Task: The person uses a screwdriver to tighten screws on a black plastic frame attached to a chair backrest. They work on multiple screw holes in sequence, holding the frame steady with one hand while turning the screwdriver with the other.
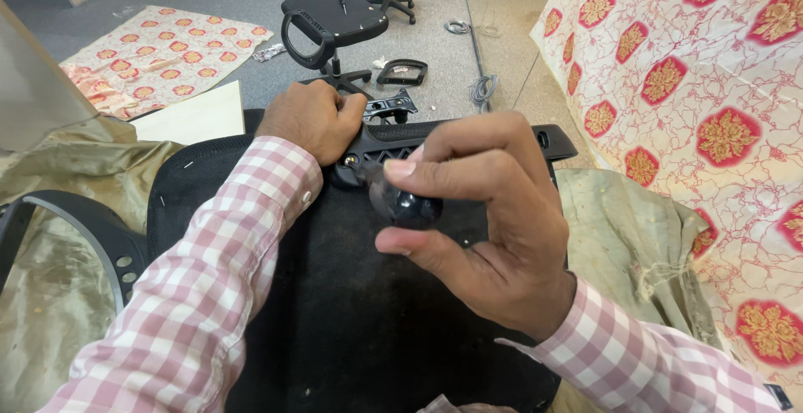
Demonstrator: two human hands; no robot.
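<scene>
The right hand (489,229) clamps a dark screwdriver handle (406,205), shaft pointing away toward the black bracket (435,138) gripped by the left hand (314,118).

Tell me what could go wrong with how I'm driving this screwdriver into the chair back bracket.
1. The right hand grips only the end of the screwdriver handle, so the tip might slip off the black bracket.
2. The left hand braces that bracket close to the tip; a slip could jab it.
3. The chair back lies on loose cloth and may shift.
</scene>
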